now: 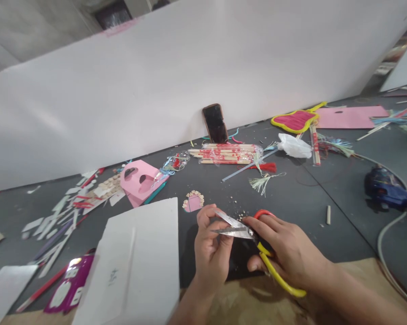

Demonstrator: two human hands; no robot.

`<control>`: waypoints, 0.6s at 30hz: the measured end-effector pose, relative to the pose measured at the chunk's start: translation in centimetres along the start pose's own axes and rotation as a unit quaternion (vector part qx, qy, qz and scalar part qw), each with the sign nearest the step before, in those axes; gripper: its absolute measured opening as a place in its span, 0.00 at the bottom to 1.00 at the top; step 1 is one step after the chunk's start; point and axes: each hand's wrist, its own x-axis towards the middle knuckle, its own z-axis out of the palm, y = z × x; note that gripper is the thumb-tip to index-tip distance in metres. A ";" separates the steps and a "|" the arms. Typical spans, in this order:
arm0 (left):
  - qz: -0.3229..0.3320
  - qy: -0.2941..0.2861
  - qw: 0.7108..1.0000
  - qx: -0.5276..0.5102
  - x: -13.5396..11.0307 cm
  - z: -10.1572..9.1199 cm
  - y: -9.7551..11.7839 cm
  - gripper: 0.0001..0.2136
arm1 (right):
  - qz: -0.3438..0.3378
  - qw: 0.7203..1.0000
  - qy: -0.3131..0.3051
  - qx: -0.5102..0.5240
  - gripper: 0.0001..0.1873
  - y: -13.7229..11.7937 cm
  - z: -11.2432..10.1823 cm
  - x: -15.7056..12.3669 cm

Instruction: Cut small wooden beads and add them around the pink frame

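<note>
My right hand [287, 253] grips a pair of scissors [239, 230] with red and yellow handles. Their blades are parted and point left, at the fingers of my left hand [212, 248]. That hand is closed, thumb and fingers bent towards each other by the blades; whatever it pinches is too small or hidden to name. Just beyond it lies a small pink card piece [194, 204] edged with little pale round bits. More tiny pale bits [241, 215] are scattered on the dark table by the scissors.
A white board [145, 262] lies at left, near a pink cut-out box [142, 180]. Wrapped sticks [228, 154] lie before a propped phone [215, 123]. At right are a blue glue gun [388, 189] with its cable, tassels [261, 184] and a pink-yellow fan shape [295, 121].
</note>
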 end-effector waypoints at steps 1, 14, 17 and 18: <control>-0.001 -0.002 1.000 0.001 0.0 0.0 0.0 0.08 | -0.003 1.000 0.001 0.005 0.29 0.1 0.0 0.0; -0.007 0.004 1.000 -0.004 -0.6 0.5 -0.2 0.08 | 0.007 0.999 -0.015 -0.030 0.21 -0.4 -0.3 -0.7; -0.007 0.024 0.999 -0.024 -0.7 0.6 -0.3 0.06 | 0.006 0.999 0.013 -0.029 0.23 -0.4 -0.1 -0.6; -0.008 0.029 0.999 -0.033 -0.7 0.6 -0.4 0.05 | 0.005 0.999 0.023 -0.027 0.24 -0.3 -0.1 -0.5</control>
